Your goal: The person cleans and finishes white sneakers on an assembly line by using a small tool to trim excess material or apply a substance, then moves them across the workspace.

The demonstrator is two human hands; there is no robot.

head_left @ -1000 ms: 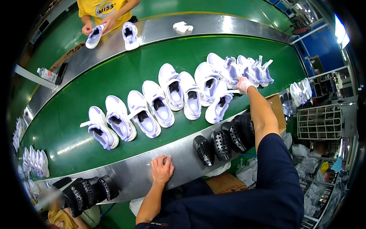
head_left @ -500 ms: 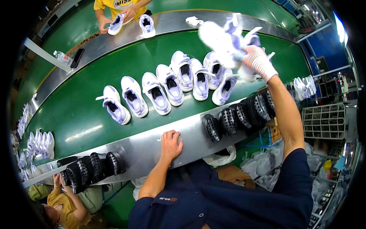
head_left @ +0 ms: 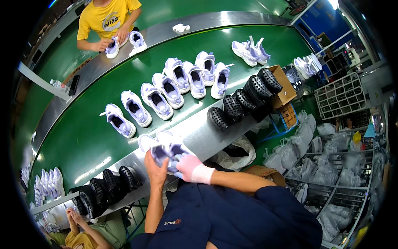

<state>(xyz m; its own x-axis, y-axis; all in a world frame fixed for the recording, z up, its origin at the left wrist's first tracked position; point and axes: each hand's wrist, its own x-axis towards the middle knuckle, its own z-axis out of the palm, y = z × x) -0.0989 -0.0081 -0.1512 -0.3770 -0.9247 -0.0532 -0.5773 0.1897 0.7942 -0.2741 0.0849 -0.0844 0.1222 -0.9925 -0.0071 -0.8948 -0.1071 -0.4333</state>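
A pair of white and lavender sneakers is held at the near steel edge of the belt, just in front of my body. My bare left hand grips the left sneaker at its heel and collar. My right hand, in a pale striped glove, has its fingers at the heel of the right sneaker. Both toes point away from me. Beyond them, several matching sneakers stand in a slanting row on the green belt. Another sneaker group sits at the far right.
Black studded shoe forms line the steel ledge at right, beside a cardboard box. More black forms are at left. A co-worker in a yellow shirt handles sneakers across the belt. Wire racks with plastic bags stand right.
My right hand has come from the far right of the belt to the near edge, where both hands now hold sneakers. My left hand has lifted off the steel ledge. Sneakers now stand far right.
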